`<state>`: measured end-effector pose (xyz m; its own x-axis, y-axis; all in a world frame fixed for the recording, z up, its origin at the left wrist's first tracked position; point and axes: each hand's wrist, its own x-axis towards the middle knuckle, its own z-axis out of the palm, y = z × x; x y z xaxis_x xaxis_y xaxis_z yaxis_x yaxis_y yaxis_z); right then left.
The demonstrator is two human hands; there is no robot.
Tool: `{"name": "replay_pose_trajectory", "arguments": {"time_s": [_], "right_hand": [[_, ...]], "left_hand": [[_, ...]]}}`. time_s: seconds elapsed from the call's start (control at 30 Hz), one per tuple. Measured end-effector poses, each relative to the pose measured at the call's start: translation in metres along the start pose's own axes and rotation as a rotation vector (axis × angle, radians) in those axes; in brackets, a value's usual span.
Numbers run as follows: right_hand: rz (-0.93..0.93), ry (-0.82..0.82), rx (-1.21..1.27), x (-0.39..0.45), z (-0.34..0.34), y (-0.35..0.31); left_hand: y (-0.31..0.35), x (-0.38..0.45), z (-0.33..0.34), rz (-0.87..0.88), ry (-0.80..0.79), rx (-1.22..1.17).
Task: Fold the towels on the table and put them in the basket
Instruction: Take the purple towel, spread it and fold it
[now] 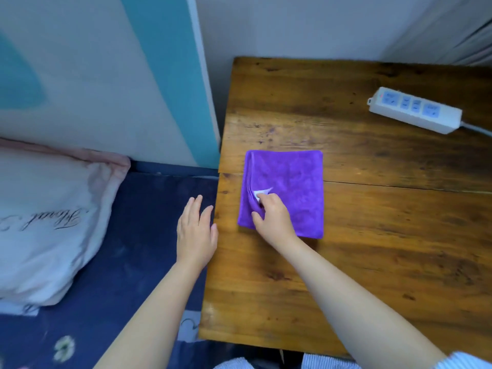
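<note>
Under the right hand (271,214), the folded purple towel (290,187) lies flat on the counter (372,235); the grip pinches its left layered edge beside the white label (262,193), apparently to lift the stack intact. Left of that grip, the left hand (195,230) hovers released over the counter edge, and no basket is visible.

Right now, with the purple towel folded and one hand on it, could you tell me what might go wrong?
The right hand pinches only the purple towel near its left edge, so lifting there could let the fold fall open. The left hand hovers off the table, giving no support. No basket is in view.
</note>
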<state>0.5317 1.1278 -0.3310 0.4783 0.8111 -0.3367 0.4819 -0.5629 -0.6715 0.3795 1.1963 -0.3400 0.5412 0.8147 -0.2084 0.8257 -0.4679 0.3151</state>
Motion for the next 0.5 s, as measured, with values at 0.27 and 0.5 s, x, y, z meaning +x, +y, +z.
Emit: {"name": "replay_pose_trajectory", "arguments": {"time_s": [0.27,0.5], "right_hand": [[0.041,-0.020,0.368,-0.018,-0.021,0.011],[-0.010,0.231,0.049,-0.041,-0.050,0.048]], "left_hand": [[0.026,0.000,-0.006,-0.105,-0.132,-0.308],[0.081,0.018,-0.004,-0.224,-0.285,-0.313]]}}
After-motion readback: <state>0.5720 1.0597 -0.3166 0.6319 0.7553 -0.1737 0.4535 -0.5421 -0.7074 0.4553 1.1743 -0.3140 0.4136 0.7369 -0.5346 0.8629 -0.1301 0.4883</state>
